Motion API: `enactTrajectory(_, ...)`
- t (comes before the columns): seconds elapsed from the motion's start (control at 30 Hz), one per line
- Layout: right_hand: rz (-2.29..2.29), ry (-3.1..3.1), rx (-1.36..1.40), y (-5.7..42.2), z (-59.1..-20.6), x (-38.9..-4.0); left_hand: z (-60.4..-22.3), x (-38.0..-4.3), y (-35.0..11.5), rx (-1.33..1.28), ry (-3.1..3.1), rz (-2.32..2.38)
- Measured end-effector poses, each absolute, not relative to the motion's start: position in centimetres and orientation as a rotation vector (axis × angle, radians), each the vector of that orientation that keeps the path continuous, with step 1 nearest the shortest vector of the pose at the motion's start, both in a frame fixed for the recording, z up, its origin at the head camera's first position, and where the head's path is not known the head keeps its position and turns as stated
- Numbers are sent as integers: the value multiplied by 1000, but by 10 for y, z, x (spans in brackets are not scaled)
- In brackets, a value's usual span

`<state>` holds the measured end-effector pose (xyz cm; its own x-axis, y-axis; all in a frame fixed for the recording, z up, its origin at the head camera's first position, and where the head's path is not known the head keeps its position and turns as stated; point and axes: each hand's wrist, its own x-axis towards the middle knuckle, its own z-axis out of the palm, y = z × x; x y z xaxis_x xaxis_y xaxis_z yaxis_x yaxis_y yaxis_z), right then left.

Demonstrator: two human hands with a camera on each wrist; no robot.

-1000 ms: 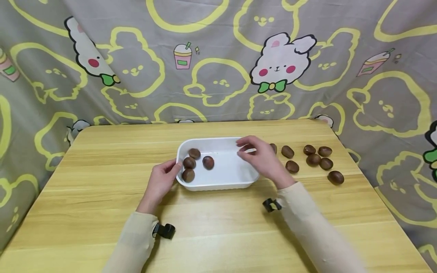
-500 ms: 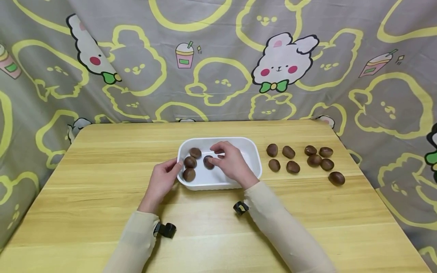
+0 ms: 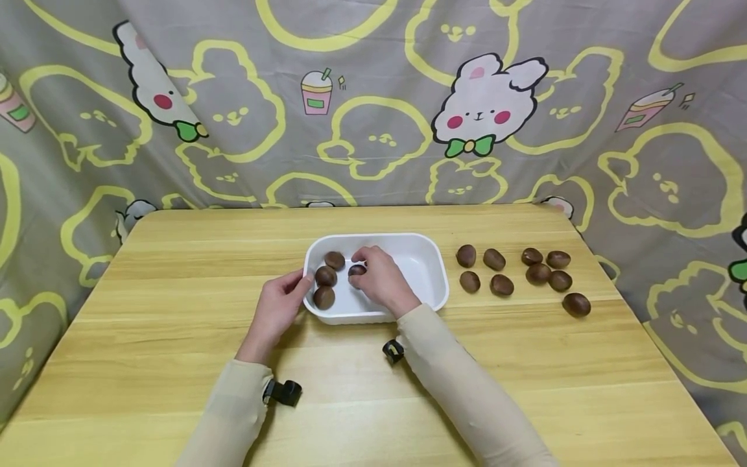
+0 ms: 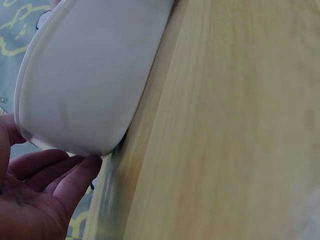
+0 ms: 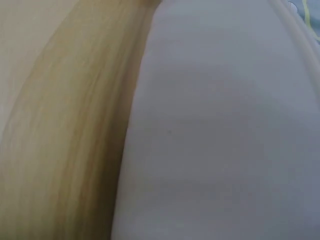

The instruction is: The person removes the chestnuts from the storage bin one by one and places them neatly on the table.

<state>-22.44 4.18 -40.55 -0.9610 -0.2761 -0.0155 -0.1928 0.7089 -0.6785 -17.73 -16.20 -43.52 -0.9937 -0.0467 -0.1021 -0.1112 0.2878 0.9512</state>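
The left hand (image 3: 275,312) pinches the white tub (image 3: 421,275), the right hand (image 3: 382,282) a chestnut (image 3: 356,270) inside it, near three others (image 3: 325,276).

One tray (image 3: 428,269) holds four visible chestnuts (image 3: 323,298); nine lie outside.

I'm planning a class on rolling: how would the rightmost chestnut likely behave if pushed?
The chestnut would probably roll unevenly, its outline being oval rather than round. It may be slippery, as it looks shiny. Nothing touches it, so it should move alone.
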Motion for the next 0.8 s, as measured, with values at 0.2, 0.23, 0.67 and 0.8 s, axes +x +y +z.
enactTrajectory(0.2, -1028, 2800, -380, 39, -411, -228, -435, -178, -162, -138, 2480, 1835)
enactTrajectory(0.23, -1016, 2802, -392, 39, -412, -229, -435, -178, -162, -140, 2481, 1835)
enactTrajectory(0.67, -886, 2821, -416, 38, -413, -227, -435, -178, -162, -152, 2484, 1823)
enactTrajectory(0.8, -851, 2807, -413, 38, -413, -225, -435, -177, -162, -158, 2477, 1823)
